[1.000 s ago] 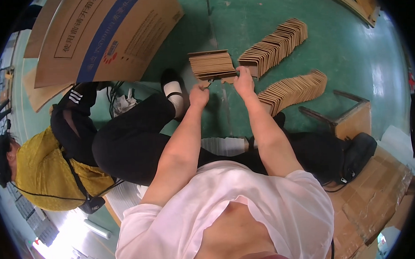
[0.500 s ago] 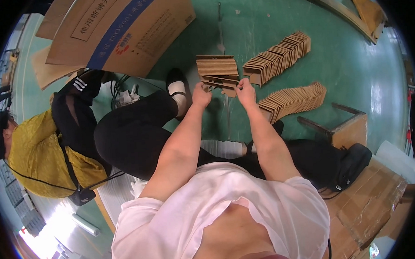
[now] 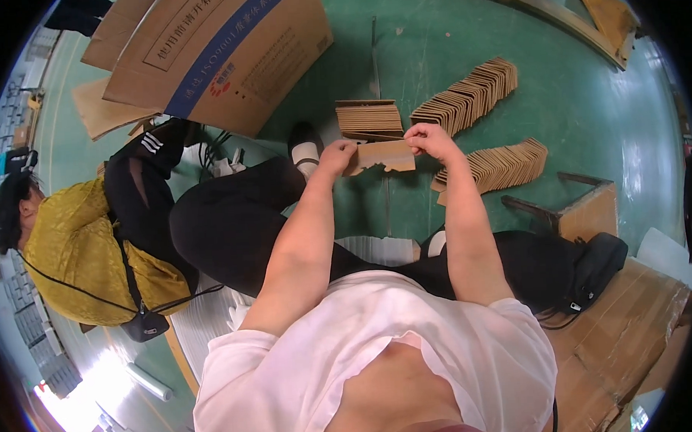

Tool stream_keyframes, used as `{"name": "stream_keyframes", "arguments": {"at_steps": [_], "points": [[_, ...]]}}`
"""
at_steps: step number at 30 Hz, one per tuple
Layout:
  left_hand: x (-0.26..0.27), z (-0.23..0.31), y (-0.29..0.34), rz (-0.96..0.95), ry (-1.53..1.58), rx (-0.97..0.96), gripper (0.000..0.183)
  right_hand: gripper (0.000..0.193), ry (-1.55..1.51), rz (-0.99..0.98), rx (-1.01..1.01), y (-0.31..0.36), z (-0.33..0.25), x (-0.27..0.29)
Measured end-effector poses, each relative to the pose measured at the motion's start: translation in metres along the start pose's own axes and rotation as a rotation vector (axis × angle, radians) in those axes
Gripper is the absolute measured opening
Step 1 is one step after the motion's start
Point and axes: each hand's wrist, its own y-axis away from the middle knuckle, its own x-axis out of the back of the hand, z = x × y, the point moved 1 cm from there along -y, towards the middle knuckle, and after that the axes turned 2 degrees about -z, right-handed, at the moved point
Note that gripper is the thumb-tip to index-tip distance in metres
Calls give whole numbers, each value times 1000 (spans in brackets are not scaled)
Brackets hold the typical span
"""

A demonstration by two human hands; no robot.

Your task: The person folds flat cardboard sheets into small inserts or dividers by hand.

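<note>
Between my two hands is a flat brown cardboard piece (image 3: 384, 156) with a notched near edge. My left hand (image 3: 339, 155) pinches its left end, and my right hand (image 3: 434, 141) grips its upper right corner with thumb and fingers. Just beyond it, a stack of folded cardboard pieces (image 3: 369, 118) rests on the green floor. To the right, a fanned row of cardboard pieces (image 3: 466, 95) leans in a slanting line. A second fanned row (image 3: 506, 165) lies nearer to me, beyond my right forearm.
A large carton (image 3: 239, 58) stands at the far left. On my left sits a person in a yellow top (image 3: 93, 262). A small stool-like frame with a cardboard panel (image 3: 589, 211) is at the right. A flattened carton (image 3: 621, 335) lies near right.
The cardboard piece has come away from the stack toward me and now shows its flat face. My right hand has turned and shifted right along its upper edge.
</note>
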Motion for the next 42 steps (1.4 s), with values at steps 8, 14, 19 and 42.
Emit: {"name": "stream_keyframes", "arguments": {"at_steps": [8,14,19,42], "points": [[26,69,38,-25,445,-185,27,18,-221,129,41,28,-37,12],[37,118,71,-145,591,-315,20,29,-171,22,-45,45,-70,-17],[27,128,83,35,469,-521,23,26,-485,121,157,26,-67,-45],[-4,96,53,178,540,-324,32,57,111,267,-13,16,-53,-50]]}}
